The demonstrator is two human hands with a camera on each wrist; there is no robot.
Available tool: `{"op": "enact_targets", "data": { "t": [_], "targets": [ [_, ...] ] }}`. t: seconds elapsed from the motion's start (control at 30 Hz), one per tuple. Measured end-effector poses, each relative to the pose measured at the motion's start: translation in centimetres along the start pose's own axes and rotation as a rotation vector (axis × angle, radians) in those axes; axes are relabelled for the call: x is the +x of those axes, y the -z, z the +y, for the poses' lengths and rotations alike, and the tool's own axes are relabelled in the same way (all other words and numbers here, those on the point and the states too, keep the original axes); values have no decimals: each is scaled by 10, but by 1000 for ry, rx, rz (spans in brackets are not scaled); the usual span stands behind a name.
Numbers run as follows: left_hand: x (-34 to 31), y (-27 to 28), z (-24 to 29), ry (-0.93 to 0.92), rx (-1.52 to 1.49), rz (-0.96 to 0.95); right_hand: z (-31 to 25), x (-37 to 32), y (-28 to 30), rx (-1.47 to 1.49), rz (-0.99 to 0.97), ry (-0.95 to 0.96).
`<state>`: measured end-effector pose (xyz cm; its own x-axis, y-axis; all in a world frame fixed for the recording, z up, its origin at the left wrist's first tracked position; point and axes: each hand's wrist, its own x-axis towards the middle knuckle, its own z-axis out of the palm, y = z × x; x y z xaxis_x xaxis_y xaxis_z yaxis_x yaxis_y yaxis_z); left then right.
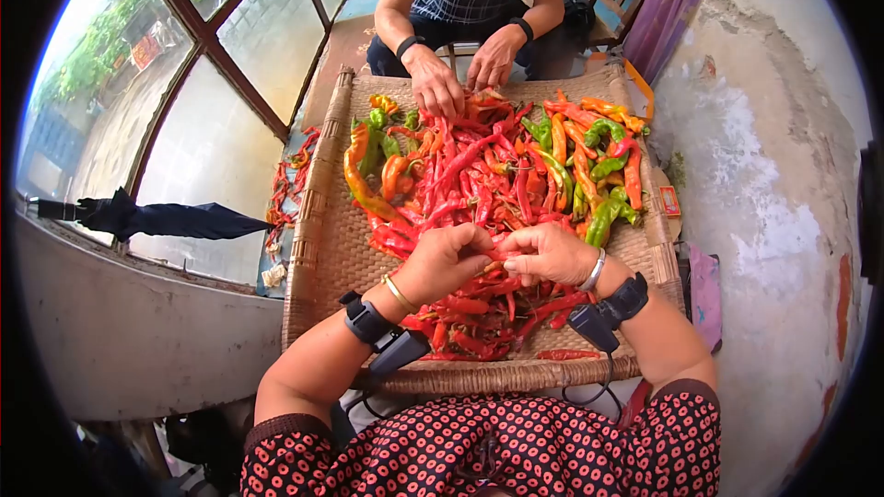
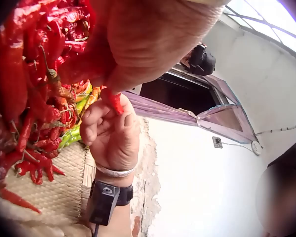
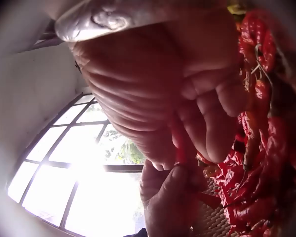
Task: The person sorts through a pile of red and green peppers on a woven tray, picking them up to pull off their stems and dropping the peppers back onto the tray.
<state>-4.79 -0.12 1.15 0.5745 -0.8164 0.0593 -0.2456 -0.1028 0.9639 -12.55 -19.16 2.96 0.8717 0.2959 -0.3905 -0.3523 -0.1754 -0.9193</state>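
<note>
Over the near part of a heap of red chili peppers (image 1: 470,184), both hands meet with their fingertips close together. My left hand (image 1: 442,262) pinches a red chili pepper (image 2: 114,101), whose end pokes out below the fingers in the left wrist view. Facing it, my right hand (image 1: 557,258) has curled fingers about the same pepper. In the right wrist view the red chili pepper (image 3: 178,140) runs between the right fingers toward the left thumb (image 3: 175,182). Much of the pepper is hidden by the fingers.
The heap lies on a woven mat tray (image 1: 322,267) with a raised rim. Green and orange peppers (image 1: 599,166) lie at its right. Across it, another person's hands (image 1: 437,83) reach into the far peppers. A folded umbrella (image 1: 175,219) is at the left by the windows.
</note>
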Motion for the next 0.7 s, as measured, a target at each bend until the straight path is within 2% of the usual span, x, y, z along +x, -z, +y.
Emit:
{"op": "enact_targets", "data": {
  "t": [0.13, 0.23, 0.3, 0.37, 0.4, 0.47, 0.63, 0.7],
  "targets": [
    [1, -4, 4, -22, 96, -97, 14, 2, -4, 59, 83, 32],
    [1, -9, -6, -43, 55, -133, 3, -4, 1, -1, 103, -57],
    [3, -6, -5, 18, -17, -147, 7, -4, 9, 37, 125, 6],
    [4, 2, 7, 106, 165, -183, 4, -8, 20, 74, 204, 36],
    [6, 5, 5, 107, 164, -186, 7, -8, 27, 127, 229, 85],
    [6, 6, -2, 156, 264, -293, 6, -12, 39, 121, 294, 100],
    [4, 4, -12, 139, 366, -240, 7, -17, 68, 27, 298, 11],
    [5, 3, -14, 122, 415, -296, 3, -14, 71, 65, 328, 67]
  ]
}}
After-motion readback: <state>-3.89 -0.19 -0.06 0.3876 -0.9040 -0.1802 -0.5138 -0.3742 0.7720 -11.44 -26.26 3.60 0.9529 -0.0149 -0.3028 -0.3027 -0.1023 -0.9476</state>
